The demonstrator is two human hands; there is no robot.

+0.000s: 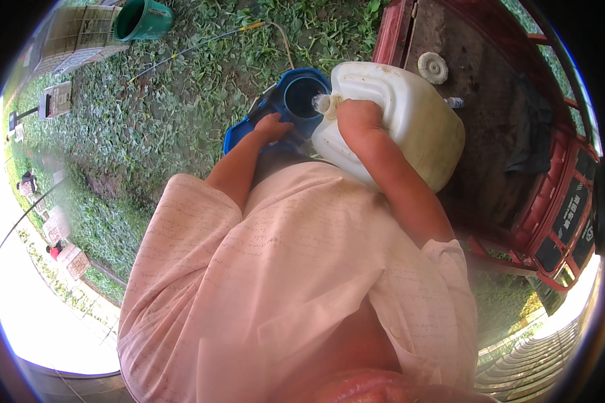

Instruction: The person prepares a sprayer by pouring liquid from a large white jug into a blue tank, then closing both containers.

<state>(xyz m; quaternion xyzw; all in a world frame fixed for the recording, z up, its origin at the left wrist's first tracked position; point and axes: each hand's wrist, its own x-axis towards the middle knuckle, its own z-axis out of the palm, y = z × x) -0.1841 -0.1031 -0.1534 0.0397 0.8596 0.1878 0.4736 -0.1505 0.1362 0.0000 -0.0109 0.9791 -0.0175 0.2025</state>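
Observation:
My right hand (361, 121) is wrapped round the handle of a big white plastic jerrycan (420, 134), which lies tilted with its mouth to the left. Clear liquid runs from its spout into the round opening of a blue sprayer tank (240, 136). My left hand (273, 127) grips the tank beside that opening, its fingers curled and partly hidden. A thin spray lance (202, 49) lies across the plants, its hose leading back to the tank.
The red cart (391, 33) stands at right, with a round white lid (433, 68), a small bottle (454, 103) and dark cloth (531, 131) on its bed. A green bucket (151, 21) and plastic crates (81, 40) stand far left among low leafy plants. Other people are distant at left.

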